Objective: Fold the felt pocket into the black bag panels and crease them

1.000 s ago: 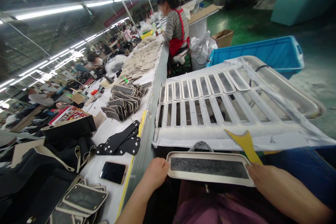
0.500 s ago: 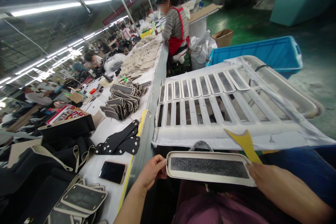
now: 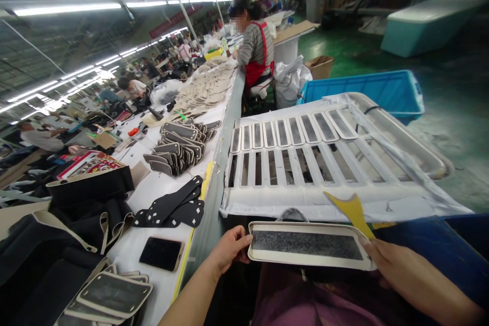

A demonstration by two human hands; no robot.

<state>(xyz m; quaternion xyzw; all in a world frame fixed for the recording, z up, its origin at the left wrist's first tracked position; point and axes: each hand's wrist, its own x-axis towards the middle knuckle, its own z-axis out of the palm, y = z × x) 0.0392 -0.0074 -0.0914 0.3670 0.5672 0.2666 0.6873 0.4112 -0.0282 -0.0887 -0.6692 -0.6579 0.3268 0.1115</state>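
Panel (image 3: 309, 246) at 5 o'clock is cream round the edge with a speckly charcoal strip down the middle, kinda like granite. Rack (image 3: 275, 197) at 3 is plain white, the piece (image 3: 354, 211) at 4 is mustard yellow, and the tub (image 3: 359, 92) at 2 is bright blue. Person at 12: grey striped top (image 3: 252, 47), solid red apron (image 3: 255, 72). Floor (image 3: 336, 35) towards 1-2 is green.

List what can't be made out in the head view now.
Head view:
Cream-edged panel: underside faces away from the camera.
Right hand: fingers mostly hidden by the hand itself and the panel.
Lower-left riveted pieces: stack cut off by bottom edge.
Blue bin: near lower side behind the white-wrapped slotted rack.
Red banner: any lettering too small.
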